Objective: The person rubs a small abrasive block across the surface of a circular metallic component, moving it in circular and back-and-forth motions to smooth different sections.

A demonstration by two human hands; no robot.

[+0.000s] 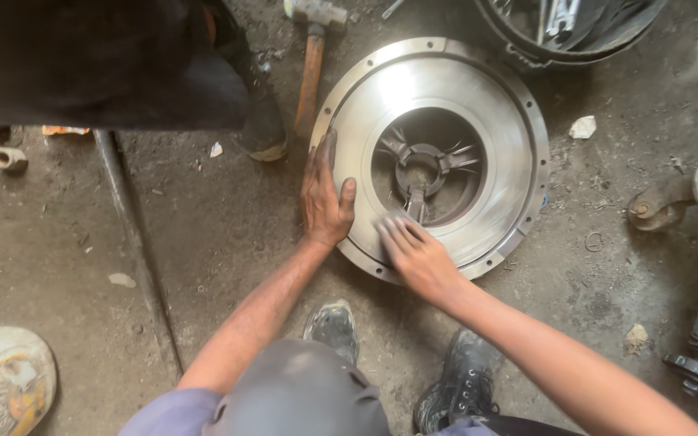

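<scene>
Grey-clad knees (300, 396) crouch over the concrete floor (203, 234), where a large round steel clutch plate (494, 129) lies flat. Left hand (325, 198) rests flat on its left rim, grip spread apart. Right hand (414, 254) lies on the near face, blurred, fingers apart. Just beyond lies a wooden-handled hammer (311, 73).

Only one package visible: rounded, crumpled sack (3, 379) on the floor at bottom left corner, dirty white with yellow, red and dark printed label.
</scene>
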